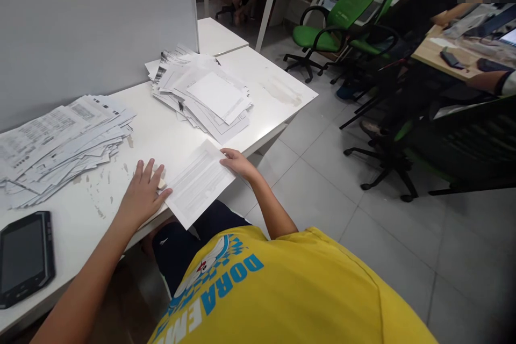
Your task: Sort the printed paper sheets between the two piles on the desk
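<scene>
A sheet of paper (199, 185) with faint print lies over the front edge of the white table, its near corner sticking out past the edge. My right hand (237, 164) pinches the sheet's right side between thumb and fingers. Flat on the tabletop, my left hand (141, 196) has its fingers stretched, with the thumb at the sheet's left corner. Beside its fingers is a small beige block (162, 184), partly hidden, whose kind I cannot make out. Beyond the sheet sits a messy stack of papers (213, 91).
Another pile of printed sheets (60, 140) spreads on the left, with a black handheld device (26, 258) nearer me. A grey partition (97, 21) borders the table (278, 83). Green office chairs (322, 32) stand to the right, where people sit at a wooden desk (431, 54).
</scene>
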`<state>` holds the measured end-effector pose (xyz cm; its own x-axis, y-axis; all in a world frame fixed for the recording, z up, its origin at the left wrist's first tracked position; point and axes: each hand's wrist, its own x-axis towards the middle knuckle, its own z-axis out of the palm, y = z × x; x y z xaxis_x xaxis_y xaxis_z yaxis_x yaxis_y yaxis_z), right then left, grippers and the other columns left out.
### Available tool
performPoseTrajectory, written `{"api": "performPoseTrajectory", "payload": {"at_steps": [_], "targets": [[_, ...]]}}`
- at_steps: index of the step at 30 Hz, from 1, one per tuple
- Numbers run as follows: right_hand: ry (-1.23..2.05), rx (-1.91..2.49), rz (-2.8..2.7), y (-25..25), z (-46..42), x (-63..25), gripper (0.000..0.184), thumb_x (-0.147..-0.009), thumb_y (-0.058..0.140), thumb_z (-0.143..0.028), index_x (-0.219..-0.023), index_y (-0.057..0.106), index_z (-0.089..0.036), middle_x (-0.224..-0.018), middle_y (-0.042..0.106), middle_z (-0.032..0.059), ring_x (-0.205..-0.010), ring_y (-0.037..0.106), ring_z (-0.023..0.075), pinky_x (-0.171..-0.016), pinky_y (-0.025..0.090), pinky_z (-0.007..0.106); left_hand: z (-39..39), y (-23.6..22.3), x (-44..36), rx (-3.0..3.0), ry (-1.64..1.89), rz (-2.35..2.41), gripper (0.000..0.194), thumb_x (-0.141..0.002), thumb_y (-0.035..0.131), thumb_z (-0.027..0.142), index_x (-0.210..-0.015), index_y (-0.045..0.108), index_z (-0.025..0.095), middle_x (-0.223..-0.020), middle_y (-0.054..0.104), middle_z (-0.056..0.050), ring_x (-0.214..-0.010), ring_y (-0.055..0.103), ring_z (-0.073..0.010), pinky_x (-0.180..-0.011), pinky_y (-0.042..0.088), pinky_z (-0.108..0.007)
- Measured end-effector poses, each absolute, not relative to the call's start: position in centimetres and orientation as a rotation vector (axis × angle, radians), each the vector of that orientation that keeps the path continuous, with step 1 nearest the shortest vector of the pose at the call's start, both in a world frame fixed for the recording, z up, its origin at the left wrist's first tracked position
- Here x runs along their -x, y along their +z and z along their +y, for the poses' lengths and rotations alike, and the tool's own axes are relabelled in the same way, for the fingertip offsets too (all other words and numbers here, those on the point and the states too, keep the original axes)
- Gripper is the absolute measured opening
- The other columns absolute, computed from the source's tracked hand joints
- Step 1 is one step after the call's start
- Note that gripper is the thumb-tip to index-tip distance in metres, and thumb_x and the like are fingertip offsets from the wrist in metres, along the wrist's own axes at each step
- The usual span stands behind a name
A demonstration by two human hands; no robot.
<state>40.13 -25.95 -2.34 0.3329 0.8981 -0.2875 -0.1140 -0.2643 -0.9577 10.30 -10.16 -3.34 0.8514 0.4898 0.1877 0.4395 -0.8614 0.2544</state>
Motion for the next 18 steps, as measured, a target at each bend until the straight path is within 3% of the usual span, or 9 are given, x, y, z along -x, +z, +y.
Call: {"api": "performPoseTrajectory", "payload": {"at_steps": [9, 13, 18], "targets": [[1.119, 1.53, -0.822, -2.9, -25.8, -40.5, 0.027, -0.078, 0.056, -0.019, -0.102, 0.067, -0.021, -0.085, 0.07, -0.0005, -0.085, 0.067, 0.0195, -0.081, 0.055, 0.031, -9.8, -3.9, -9.9, -2.665, 0.414, 0.801, 0.057, -0.102, 0.036, 0.054, -0.148, 0.048, 0.023, -0.168, 0.031, -0.013, -0.161, 0.008, -0.0396, -0.126, 0.023, -0.065], [0.817, 1.528, -0.806, -1.7, -25.1, -42.4, 0.026, -0.083, 0.054, -0.027, -0.107, 0.063, -0.02, -0.102, 0.071, 0.0035, -0.098, 0.066, 0.0204, -0.087, 0.054, 0.03, -9.7, -3.8, -9.6, -2.626, 0.47, 0.809, 0.057, -0.103, 0.032, 0.054, -0.15, 0.047, 0.024, -0.168, 0.033, -0.013, -0.162, 0.01, -0.0367, -0.128, 0.022, -0.062], [0.342, 1.557, -0.691, -0.9, -22.1, -46.5, 0.04, -0.094, 0.04, -0.034, -0.131, 0.05, -0.021, -0.126, 0.063, 0.0106, -0.119, 0.06, 0.02, -0.097, 0.053, 0.032, -9.8, -3.7, -9.5, -2.613, 0.464, 0.803, 0.061, -0.103, 0.029, 0.059, -0.149, 0.047, 0.023, -0.168, 0.033, -0.013, -0.162, 0.009, -0.0362, -0.129, 0.02, -0.06]]}}
